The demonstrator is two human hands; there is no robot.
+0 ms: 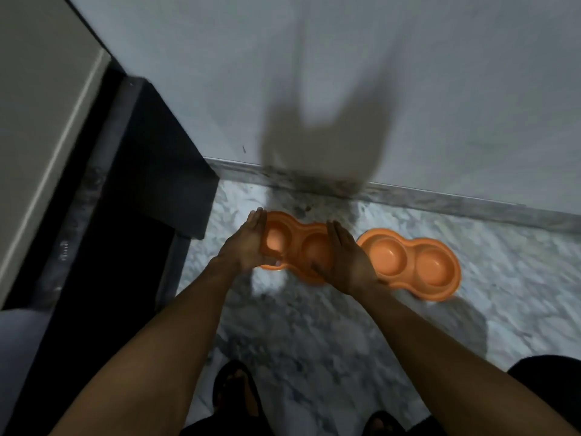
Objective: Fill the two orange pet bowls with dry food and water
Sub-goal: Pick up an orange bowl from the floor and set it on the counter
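Two orange double pet bowls lie on the marble floor near the wall. The left bowl (295, 243) has two round hollows that look empty. My left hand (248, 243) is at its left end, thumb on the front rim, fingers stretched along the side. My right hand (349, 256) is at its right end, fingers straight, covering part of the rim. Whether the bowl is lifted off the floor is unclear. The right bowl (412, 262) sits free on the floor just beyond my right hand, both hollows empty.
A white wall with a grey skirting (440, 196) runs behind the bowls. A dark cabinet base and step (176, 171) stand at the left, under a pale panel (47, 121). My sandalled feet (239, 391) are on the marble floor (314, 325) below.
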